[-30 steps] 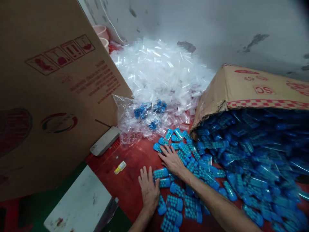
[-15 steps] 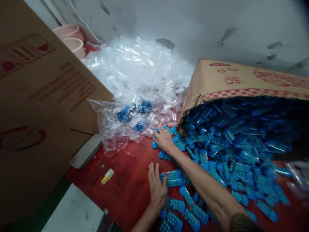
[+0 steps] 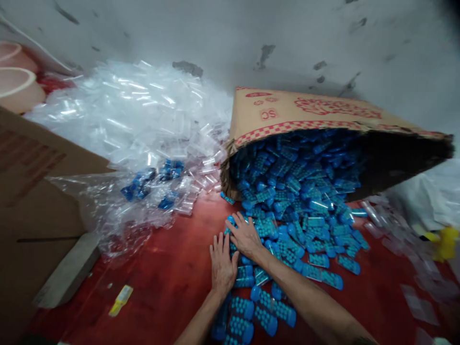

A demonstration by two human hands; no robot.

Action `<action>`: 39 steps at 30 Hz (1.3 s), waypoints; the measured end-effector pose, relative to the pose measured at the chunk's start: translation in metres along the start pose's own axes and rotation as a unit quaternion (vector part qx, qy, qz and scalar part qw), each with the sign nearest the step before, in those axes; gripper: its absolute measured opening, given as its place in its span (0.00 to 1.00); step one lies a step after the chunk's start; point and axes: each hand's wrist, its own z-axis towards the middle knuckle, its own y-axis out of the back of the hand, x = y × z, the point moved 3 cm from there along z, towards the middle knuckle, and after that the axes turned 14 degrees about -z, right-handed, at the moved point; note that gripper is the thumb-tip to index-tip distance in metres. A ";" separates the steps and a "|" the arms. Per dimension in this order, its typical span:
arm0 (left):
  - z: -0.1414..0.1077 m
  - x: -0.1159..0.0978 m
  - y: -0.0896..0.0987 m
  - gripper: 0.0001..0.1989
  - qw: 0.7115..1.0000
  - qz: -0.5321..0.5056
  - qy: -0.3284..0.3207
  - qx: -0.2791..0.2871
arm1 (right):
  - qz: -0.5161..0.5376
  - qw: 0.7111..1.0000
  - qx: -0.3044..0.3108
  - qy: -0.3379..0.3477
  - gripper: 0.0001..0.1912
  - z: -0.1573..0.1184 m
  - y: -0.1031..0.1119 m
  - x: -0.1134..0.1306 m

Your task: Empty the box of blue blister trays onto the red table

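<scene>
— Where were the blue packets (image 3: 287,225)?
— Spilled across the red surface (image 3: 168,287) from the tipped cardboard box (image 3: 287,115) at about one o'clock from the hands, fanning down toward six. Both hands lay on the pile's near-left edge, touching each other.
— Gripping anything?
— No. The left hand (image 3: 222,263) was flat, fingers spread, palm down beside the packets; the right hand (image 3: 246,235) was likewise open, pressed on top of several. Neither had closed round one.
— So which step?
— By my reading, corralling loose packets into a heap — sweeping rather than picking. The next move would call for cupping both hands and drawing them together without scattering the slippery ones.
— And further out?
— At ten o'clock, a mound of clear plastic sleeves (image 3: 136,120), a few blue pieces inside some. A small yellow item (image 3: 121,300) at eight o'clock, a brown carton (image 3: 39,191) at far left.
— Anything unclear?
— The packets' contents were too blurred to read, the box's deep interior was dark, and the yellow object (image 3: 445,242) at the right edge couldn't be identified.
</scene>
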 end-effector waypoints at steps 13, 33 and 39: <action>-0.101 -0.004 0.016 0.24 0.991 0.037 0.118 -0.042 | 0.053 0.987 -0.077 0.129 0.26 -0.164 0.001 0.031; 0.025 -0.076 -0.001 0.18 0.987 -0.086 0.060 -0.122 | 0.098 0.988 -0.114 0.035 0.18 -0.204 0.025 -0.070; 0.155 -0.048 0.044 0.14 0.991 -0.027 0.051 -0.124 | 0.164 0.961 -0.143 -0.173 0.15 -0.225 0.020 -0.097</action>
